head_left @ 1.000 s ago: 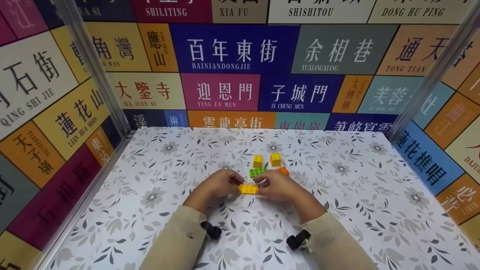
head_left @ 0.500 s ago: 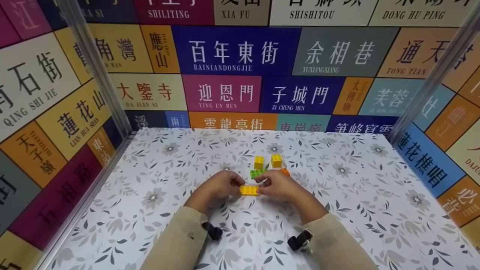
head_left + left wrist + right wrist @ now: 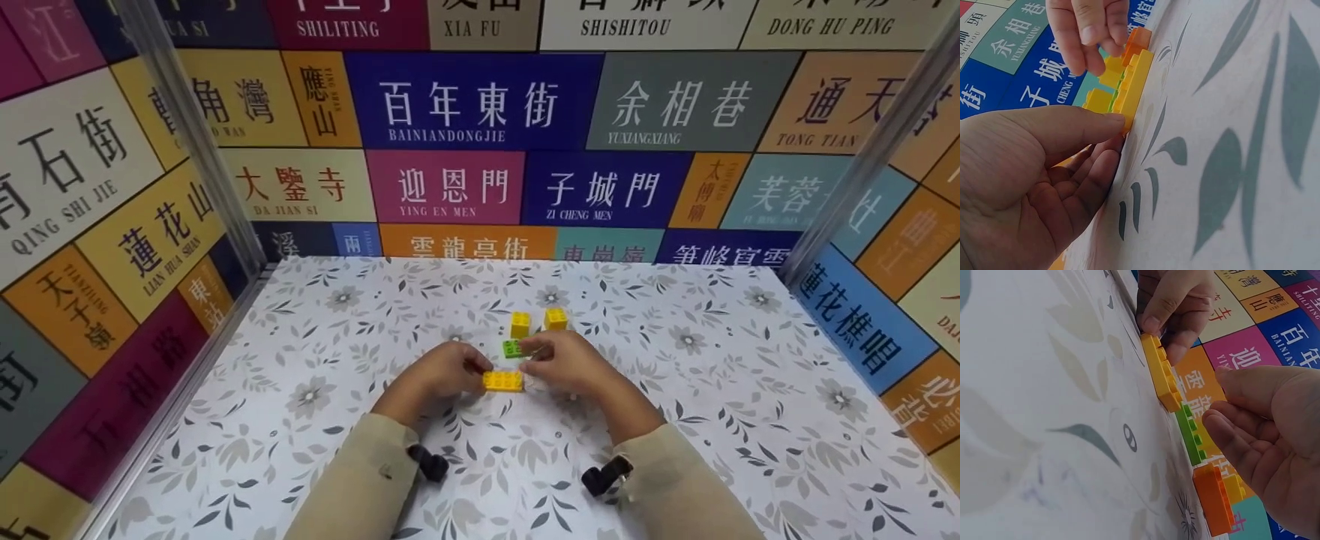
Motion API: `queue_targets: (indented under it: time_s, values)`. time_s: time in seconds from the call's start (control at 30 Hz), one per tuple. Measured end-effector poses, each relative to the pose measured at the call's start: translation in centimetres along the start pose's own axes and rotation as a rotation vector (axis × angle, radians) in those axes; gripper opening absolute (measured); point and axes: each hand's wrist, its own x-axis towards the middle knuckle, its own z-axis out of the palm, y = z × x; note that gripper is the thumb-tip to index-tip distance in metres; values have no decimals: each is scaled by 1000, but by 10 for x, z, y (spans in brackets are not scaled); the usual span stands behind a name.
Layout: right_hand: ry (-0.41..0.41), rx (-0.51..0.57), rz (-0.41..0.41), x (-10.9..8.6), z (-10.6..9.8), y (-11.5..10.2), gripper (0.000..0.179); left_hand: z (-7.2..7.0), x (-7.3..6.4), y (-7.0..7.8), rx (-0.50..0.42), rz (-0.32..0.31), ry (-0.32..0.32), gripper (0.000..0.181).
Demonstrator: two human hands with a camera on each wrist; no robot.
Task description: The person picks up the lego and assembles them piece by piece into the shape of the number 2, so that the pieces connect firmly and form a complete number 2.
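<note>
A long yellow toy brick (image 3: 502,382) with studs on top lies on the patterned table in front of me. My left hand (image 3: 442,371) pinches its left end between thumb and fingers, as the left wrist view shows closely. Apart from the brick's other end is my right hand (image 3: 570,364), fingers loosely bent and nothing between them. Just beyond the long brick lies a green brick (image 3: 511,349), partly covered by the right fingers in the head view. An orange brick (image 3: 1213,500) shows below the right hand in the right wrist view; the hand hides it from the head camera.
Behind the green brick stand two yellow bricks, one at left (image 3: 520,325) and one at right (image 3: 555,319). Panels with printed signs (image 3: 472,101) wall in the table (image 3: 360,300) at the back and both sides.
The right hand has let go of the long yellow brick's right end and moved slightly up and away, over the green brick's edge. The left hand keeps its pinch.
</note>
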Motion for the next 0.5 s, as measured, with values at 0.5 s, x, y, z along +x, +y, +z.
queue_targets:
  time_s: [0.5]
  values:
    - [99,115,94,20,-45,12,43,1,-3,1,-43,-14,14,28]
